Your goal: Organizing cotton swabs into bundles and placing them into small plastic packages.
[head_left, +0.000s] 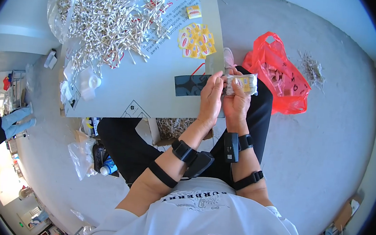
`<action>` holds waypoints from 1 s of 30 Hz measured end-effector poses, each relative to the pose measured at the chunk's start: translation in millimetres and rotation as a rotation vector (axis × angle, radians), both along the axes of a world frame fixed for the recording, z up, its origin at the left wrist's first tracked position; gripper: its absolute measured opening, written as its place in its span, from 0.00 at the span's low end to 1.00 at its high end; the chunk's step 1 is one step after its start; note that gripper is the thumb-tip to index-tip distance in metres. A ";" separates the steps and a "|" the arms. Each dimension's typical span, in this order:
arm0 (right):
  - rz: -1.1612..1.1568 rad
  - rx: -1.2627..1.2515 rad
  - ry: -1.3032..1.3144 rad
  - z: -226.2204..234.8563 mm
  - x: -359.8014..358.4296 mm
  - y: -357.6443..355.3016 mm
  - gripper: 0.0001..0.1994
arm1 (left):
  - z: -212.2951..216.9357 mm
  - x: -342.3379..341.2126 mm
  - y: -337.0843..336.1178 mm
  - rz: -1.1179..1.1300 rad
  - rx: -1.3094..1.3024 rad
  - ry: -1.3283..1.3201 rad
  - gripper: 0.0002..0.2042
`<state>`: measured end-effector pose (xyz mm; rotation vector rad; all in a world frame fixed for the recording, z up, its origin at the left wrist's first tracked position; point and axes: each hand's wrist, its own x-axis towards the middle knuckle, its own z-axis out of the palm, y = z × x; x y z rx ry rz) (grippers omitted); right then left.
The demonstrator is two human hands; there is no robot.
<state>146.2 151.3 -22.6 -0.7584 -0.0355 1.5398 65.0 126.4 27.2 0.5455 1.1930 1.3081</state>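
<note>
Clear packet of cotton swabs (pixel 241 90): held beyond the bench's right edge, above the person's leg. Right hand (pixel 236 105) clamped on it; left hand (pixel 211 99) close at its left end — contact cannot be told. Bench (pixel 118 91): front edge nearest the person, loose swabs (pixel 102 18) heaped far left, yellow printed cards (pixel 197 41) near the right edge. Protective film carries red and black lettering. Red bag (pixel 295 101) right of the leg, marked in black — grey floor (pixel 334 130) extending beyond

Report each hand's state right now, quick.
Left hand: beside the swab packet's left end; grip cannot be told.
Right hand: closed, holding the swab packet.
</note>
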 end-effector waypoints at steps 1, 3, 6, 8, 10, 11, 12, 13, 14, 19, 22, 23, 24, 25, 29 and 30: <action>0.004 0.007 -0.022 1.0 0.6 0.8 0.18 | -0.4 -3.3 1.9 -0.057 0.025 0.078 0.30; 0.008 0.012 -0.044 3.0 1.3 0.9 0.18 | -0.8 -9.1 3.5 -0.030 0.019 -0.032 0.29; -0.022 0.004 -0.041 7.6 -3.0 1.3 0.19 | -0.7 -10.7 1.2 0.004 -0.003 -0.200 0.28; -0.028 0.033 -0.111 2.4 -3.4 1.8 0.18 | 0.0 -8.0 1.4 0.002 -0.021 -0.266 0.28; -0.008 0.038 -0.124 -1.6 0.9 4.4 0.18 | -1.3 -8.1 4.6 -0.028 -0.020 -0.406 0.27; 0.015 0.044 -0.135 -2.9 4.5 5.6 0.17 | -2.3 -6.0 5.5 -0.027 -0.020 -0.406 0.27; -0.002 0.043 -0.186 -3.0 12.4 7.1 0.17 | -3.1 0.3 7.1 -0.051 -0.013 -0.503 0.27; -0.017 0.061 -0.199 3.0 20.5 12.0 0.16 | -1.9 6.7 9.9 -0.075 -0.004 -0.600 0.27; -0.058 0.049 -0.197 8.2 24.3 13.7 0.16 | -0.3 13.3 12.8 -0.077 -0.028 -0.632 0.23; -0.063 -0.046 -0.128 47.0 43.9 18.5 0.18 | 9.6 4.2 13.1 -0.188 0.228 -0.081 0.16; 0.086 -0.155 0.126 50.3 49.9 11.6 0.17 | 37.8 -14.2 13.4 -0.116 0.774 1.058 0.20; 0.186 -0.232 0.298 50.2 49.5 7.4 0.17 | 42.2 -20.5 11.4 -0.115 0.777 1.059 0.20; 0.294 -0.245 0.413 50.3 48.5 1.2 0.16 | 45.7 -28.4 8.8 -0.200 0.850 1.107 0.18; 0.372 -0.265 0.490 56.4 41.5 -4.6 0.15 | 48.9 -37.8 5.3 -0.285 0.920 1.158 0.17; 0.539 -0.413 0.248 71.2 10.9 -26.4 0.15 | 55.6 -73.7 -24.8 -0.397 0.980 1.368 0.09; 0.618 -0.429 0.370 61.3 7.5 -29.3 0.15 | 57.5 -79.4 -32.8 -0.382 1.009 1.431 0.08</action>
